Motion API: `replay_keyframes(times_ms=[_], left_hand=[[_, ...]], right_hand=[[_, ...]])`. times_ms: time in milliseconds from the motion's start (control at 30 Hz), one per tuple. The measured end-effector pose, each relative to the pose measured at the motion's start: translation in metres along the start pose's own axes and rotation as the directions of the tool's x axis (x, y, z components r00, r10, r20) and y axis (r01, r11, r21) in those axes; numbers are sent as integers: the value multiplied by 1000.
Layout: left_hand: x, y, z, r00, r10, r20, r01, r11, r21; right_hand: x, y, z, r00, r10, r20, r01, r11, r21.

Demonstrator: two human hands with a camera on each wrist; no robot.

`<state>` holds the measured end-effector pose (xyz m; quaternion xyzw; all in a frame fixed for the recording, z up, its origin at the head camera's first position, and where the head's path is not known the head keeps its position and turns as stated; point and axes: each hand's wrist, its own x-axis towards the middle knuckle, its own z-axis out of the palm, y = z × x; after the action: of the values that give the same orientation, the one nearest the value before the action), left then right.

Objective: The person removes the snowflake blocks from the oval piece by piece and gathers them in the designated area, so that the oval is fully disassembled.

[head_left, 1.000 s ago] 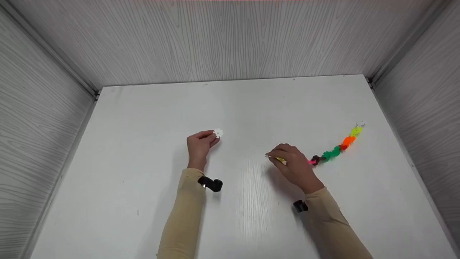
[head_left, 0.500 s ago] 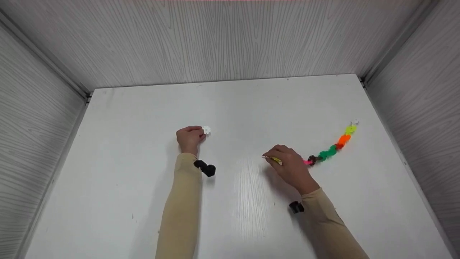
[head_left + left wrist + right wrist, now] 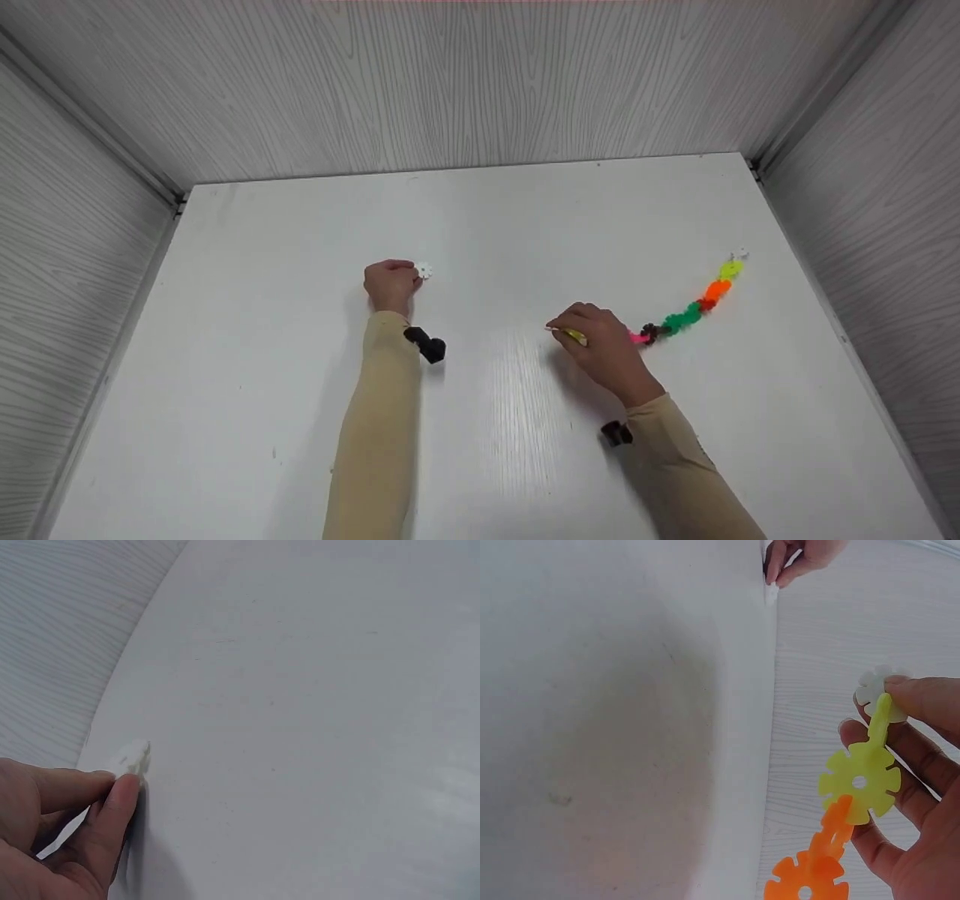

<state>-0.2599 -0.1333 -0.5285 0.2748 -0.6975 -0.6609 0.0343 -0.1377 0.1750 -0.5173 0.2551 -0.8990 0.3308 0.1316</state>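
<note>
In the head view my left hand (image 3: pixel 391 286) is left of centre, pinching a white notched disc (image 3: pixel 425 270), a flower-shaped interlocking piece. Thumb and fingertips grip that disc by its edge in the left wrist view, partly covering it. My right hand (image 3: pixel 606 346) holds one end of a chain of interlocking discs (image 3: pixel 684 320). Up close, its thumb and fingers pinch the white end disc (image 3: pixel 870 686), with yellow discs (image 3: pixel 840 784) and orange discs (image 3: pixel 786 887) linked after it. Pink, dark brown, green, red, orange, yellow and white pieces trail behind the hand.
A white tabletop (image 3: pixel 480 225) lies under both hands, with grey wood-grain panels (image 3: pixel 465 82) along the back and sides. The chain's far end (image 3: pixel 740 253) reaches toward the table's right edge. A black wrist camera (image 3: pixel 426 345) sits on the left sleeve.
My left hand has moved left and slightly farther away, carrying the white disc away from the right hand. The right hand and the chain stay nearly still; the head view shifts slightly.
</note>
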Motion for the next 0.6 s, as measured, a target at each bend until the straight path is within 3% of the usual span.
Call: replay_keyframes(times_ms=[200, 333, 467, 600], left_hand=[[3, 5, -3, 1000, -7, 6, 7, 998, 61], [3, 5, -10, 1000, 20, -6, -19, 986, 163], [-1, 1, -18, 997, 74, -10, -70, 974, 217], [-13, -1, -21, 987, 144, 72, -152, 979, 134]], right_hand=[[1, 3, 2, 999, -42, -13, 42, 999, -2], [1, 3, 2, 998, -65, -11, 65, 998, 6], [1, 2, 1, 1000, -8, 4, 8, 1000, 26], [-1, -1, -3, 997, 81, 19, -81, 996, 46]])
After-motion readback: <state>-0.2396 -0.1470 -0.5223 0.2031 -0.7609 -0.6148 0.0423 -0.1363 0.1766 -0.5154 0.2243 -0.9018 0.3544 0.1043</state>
